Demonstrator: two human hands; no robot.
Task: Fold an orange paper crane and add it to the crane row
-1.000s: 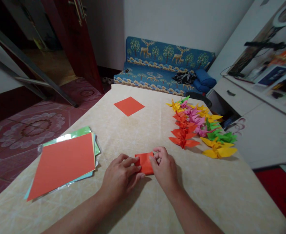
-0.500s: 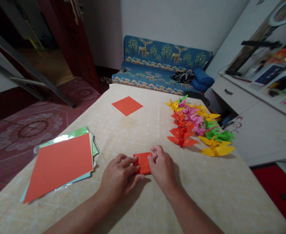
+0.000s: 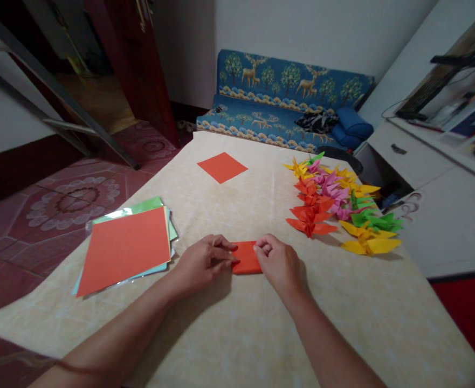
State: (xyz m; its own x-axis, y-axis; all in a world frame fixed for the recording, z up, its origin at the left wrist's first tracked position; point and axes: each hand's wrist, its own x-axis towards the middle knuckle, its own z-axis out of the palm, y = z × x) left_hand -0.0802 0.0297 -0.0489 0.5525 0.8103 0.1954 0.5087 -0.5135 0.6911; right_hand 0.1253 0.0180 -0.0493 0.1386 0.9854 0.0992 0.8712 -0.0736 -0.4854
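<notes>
A small folded piece of orange-red origami paper [image 3: 246, 258] lies on the table between my hands. At its left edge, my left hand [image 3: 207, 260] has its fingertips closed on the paper. My right hand [image 3: 276, 260] pinches the upper right part, thumb and fingers curled together. The fingers cover both side edges of the fold. Farther off on the tabletop, a flat orange-red square sheet [image 3: 222, 167] rests by itself.
A stack of coloured paper [image 3: 126, 250], orange on top, lies on the left. Several folded paper cranes [image 3: 310, 221] in orange, pink, yellow and green stand in rows on the right. Beyond the pale tablecloth [image 3: 237, 323] is a blue patterned sofa [image 3: 261, 118].
The view has shifted, so the scene sits a little farther right and higher. My left hand's fingers have drawn closer to the paper's left edge; the right hand keeps its pinch.
</notes>
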